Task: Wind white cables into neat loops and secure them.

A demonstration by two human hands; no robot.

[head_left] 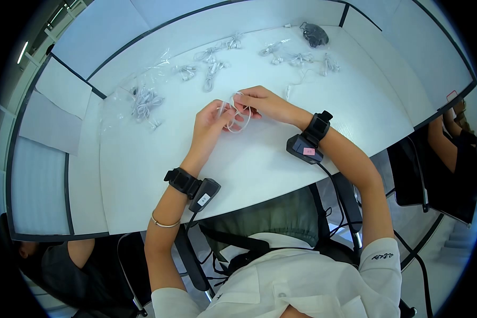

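Note:
A thin white cable (248, 121) hangs in loose loops between my two hands above the white table. My left hand (215, 117) is closed on the cable's left side, thumb against the fingers. From the other side my right hand (256, 102) pinches the cable near the top of the loop. Both hands are close together, nearly touching. The cable's ends are hidden or too small to make out. Left of my hands lies a larger pile of white cables (146, 102), and a tied cable bundle (211, 76) rests just beyond them.
More white cable bundles (300, 59) lie toward the back of the table (238, 175). A dark crumpled bundle (315, 35) sits at the back right. Clear plastic (126, 95) is at the left. Low partitions (159, 37) enclose the table. Other people sit on both sides.

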